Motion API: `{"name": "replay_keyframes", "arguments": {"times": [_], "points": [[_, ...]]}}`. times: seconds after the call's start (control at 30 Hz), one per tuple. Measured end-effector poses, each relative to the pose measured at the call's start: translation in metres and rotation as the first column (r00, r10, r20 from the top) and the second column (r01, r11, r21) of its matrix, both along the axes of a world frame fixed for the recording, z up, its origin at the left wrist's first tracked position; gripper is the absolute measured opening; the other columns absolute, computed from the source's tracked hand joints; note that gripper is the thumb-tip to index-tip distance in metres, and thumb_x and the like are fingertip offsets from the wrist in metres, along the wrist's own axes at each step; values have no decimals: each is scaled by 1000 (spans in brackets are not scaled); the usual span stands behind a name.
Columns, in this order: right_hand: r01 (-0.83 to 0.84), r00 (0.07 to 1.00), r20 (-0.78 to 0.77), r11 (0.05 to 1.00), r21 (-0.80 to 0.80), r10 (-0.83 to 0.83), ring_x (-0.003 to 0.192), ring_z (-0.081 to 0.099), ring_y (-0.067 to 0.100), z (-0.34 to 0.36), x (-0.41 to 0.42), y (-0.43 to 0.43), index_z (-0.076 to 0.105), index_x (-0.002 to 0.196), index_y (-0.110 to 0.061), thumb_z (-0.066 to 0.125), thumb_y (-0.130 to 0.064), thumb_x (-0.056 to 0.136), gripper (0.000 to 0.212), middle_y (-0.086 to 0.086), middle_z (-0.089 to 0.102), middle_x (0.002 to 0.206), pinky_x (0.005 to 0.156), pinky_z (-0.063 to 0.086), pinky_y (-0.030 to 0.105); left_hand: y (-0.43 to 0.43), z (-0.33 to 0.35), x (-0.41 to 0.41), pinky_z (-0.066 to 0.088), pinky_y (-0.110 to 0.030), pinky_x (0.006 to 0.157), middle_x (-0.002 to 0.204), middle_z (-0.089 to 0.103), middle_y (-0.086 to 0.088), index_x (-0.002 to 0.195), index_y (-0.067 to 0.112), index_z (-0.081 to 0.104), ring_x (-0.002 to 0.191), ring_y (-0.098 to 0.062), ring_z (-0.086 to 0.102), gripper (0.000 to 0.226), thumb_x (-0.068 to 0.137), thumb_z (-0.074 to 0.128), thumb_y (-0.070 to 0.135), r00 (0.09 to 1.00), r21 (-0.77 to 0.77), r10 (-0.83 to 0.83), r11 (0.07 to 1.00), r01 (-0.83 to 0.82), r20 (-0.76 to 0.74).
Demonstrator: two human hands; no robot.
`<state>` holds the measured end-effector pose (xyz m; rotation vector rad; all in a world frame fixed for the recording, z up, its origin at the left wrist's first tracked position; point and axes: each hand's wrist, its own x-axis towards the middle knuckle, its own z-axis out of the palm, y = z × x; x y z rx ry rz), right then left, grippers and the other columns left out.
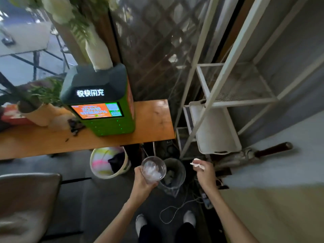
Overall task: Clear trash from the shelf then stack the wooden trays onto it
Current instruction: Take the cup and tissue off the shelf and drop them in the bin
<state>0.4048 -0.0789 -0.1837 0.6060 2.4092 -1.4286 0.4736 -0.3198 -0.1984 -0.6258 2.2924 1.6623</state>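
My left hand [142, 181] grips a clear plastic cup [153, 169] with crumpled white stuff inside, held just left of a dark trash bin [175, 174] lined with a clear bag. My right hand [204, 171] pinches a crumpled white tissue [197, 163] to the right of the bin, a little above its rim. The white metal shelf [228, 102] stands behind the bin at right, with a mesh level and a white tray [215, 130] on a lower level. No wooden trays are visible.
A wooden table [154, 120] carries a green power-bank kiosk [100, 109] and potted plants [42, 109]. Under it stands a white bucket [108, 162]. Cables [175, 211] and a power strip lie on the floor. A grey chair [26, 199] sits at lower left, an umbrella [254, 155] leans at right.
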Motion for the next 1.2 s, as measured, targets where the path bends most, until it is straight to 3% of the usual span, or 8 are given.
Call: {"name": "replay_keyframes", "arguments": {"times": [0.17, 0.37, 0.57, 0.67, 0.8, 1.0, 1.1, 1.2], "points": [[61, 995, 77, 995, -75, -56, 109, 63, 16, -89, 8, 4, 73, 110, -20, 64, -8, 92, 24, -2, 68, 116, 96, 52, 36, 35, -104, 12, 58, -27, 75, 120, 44, -3, 119, 20, 37, 103, -16, 56, 61, 76, 79, 15, 981, 11, 25, 1000, -28, 190], [90, 987, 138, 995, -34, -85, 85, 70, 18, -231, -15, 7, 63, 100, -22, 69, -12, 87, 17, 6, 70, 99, 72, 59, 34, 84, -263, -10, 55, -24, 74, 121, 45, -4, 131, 8, 37, 97, -13, 57, 67, 81, 77, 29, 919, 19, 55, 997, -68, 389], [0, 977, 211, 1000, 23, -5, 72, 53, 2, -393, -36, 8, 60, 91, -25, 61, -9, 88, 17, -10, 59, 79, 60, 41, 20, 102, -476, -21, 60, -45, 72, 104, 65, -24, 121, 6, 53, 86, -33, 67, 97, 66, 57, 85, 917, -94, -1, 995, 43, 400], [4, 975, 224, 1000, 22, -8, 80, 60, 14, -465, -41, 6, 61, 83, -29, 59, -6, 88, 23, -3, 64, 85, 70, 47, 28, 109, -514, -38, 54, -43, 89, 116, 63, -12, 129, 11, 47, 101, -27, 63, 94, 65, 53, 79, 911, -119, 33, 993, 18, 410], [-68, 981, 187, 996, 65, 55, 91, 59, 11, -537, -45, 1, 67, 111, -17, 59, -7, 92, 23, -1, 64, 99, 73, 43, 13, 117, -570, -65, 52, -39, 92, 115, 66, -21, 117, -1, 61, 106, -34, 64, 87, 76, 54, 75, 854, -110, 124, 991, -78, 505], [-207, 935, 300, 978, 37, 186, 121, 57, 20, -605, -56, -13, 58, 133, -21, 63, -12, 92, 42, -1, 64, 127, 106, 44, 37, 119, -598, -87, 50, -37, 95, 123, 64, -16, 127, 4, 55, 112, -33, 61, 80, 72, 73, 60, 814, 0, 180, 976, -216, 553], [-169, 953, 262, 985, 38, 153, 110, 64, 21, -612, -59, -15, 65, 120, -21, 59, -9, 93, 30, -2, 67, 117, 98, 53, 43, 114, -590, -93, 48, -29, 93, 120, 67, -8, 120, 5, 60, 108, -28, 64, 48, 86, 71, 36, 857, -79, 206, 978, -192, 472], [-277, 946, 210, 951, 140, 245, 88, 65, 14, -590, -58, -15, 67, 105, -19, 58, -17, 95, 13, -1, 69, 97, 77, 55, 30, 105, -567, -89, 58, -29, 61, 100, 70, -8, 113, 7, 61, 71, -21, 67, 23, 96, 61, 22, 894, -102, 177, 984, -148, 412]]}}
